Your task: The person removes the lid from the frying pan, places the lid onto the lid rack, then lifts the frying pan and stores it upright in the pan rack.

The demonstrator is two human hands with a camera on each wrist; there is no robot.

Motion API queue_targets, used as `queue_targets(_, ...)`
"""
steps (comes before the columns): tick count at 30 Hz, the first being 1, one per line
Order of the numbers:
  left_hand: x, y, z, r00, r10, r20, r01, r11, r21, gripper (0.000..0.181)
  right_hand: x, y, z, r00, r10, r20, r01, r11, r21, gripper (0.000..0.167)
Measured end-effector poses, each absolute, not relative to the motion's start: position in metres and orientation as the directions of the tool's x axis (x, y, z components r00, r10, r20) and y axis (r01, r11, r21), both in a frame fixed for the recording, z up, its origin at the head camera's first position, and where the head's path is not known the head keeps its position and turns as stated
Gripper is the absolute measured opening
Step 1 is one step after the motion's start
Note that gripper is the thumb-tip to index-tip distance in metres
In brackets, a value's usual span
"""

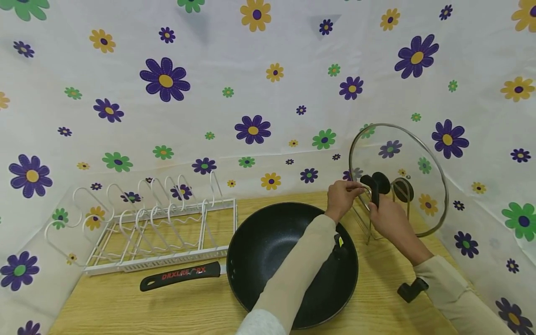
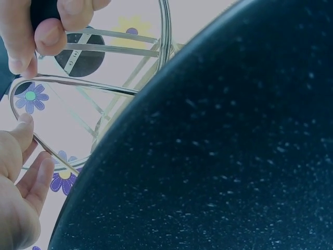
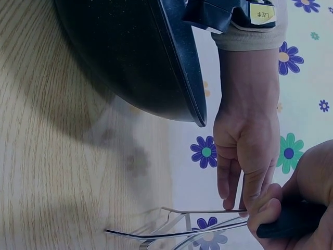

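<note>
The left hand pinches the front wire loop of a metal lid stand between thumb and fingers. Close beside it, the right hand grips the black handle of a glass lid, whose metal rim stands upright at the stand. In the left wrist view the right hand is just above the loop. The right wrist view has the left hand reaching to the wire, with the right hand around the black handle. Fingers partly hide where lid and stand meet.
A black pan sits on the wooden table under the left forearm, its handle pointing left. Behind that handle stands a white wire dish rack. Flower-patterned sheeting surrounds the table at the back and sides.
</note>
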State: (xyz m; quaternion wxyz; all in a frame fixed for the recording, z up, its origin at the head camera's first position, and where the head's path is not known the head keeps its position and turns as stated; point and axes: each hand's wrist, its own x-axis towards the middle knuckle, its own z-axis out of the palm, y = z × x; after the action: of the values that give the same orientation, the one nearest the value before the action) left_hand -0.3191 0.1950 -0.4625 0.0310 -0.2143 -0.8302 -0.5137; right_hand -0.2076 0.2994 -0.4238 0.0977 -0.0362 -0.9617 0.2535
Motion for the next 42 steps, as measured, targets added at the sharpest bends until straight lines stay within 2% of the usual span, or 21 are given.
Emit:
queue_targets(22,-0.3197,0.1943,-0.4663,-0.906,0.333,0.262,0.377,0.350,0.858,0.014,-0.2070,0.2998,-0.4268,-0.980,0.093,0.176,-0.009,0.862,-0.506,0.022)
queue_targets(42,-0.3209,0.1938,-0.4674,-0.908,0.326,0.263,0.372,0.339,0.864,0.016,-0.2072,0.2962,-0.4248,-0.982,0.109,0.156,0.012,0.851,-0.525,0.030)
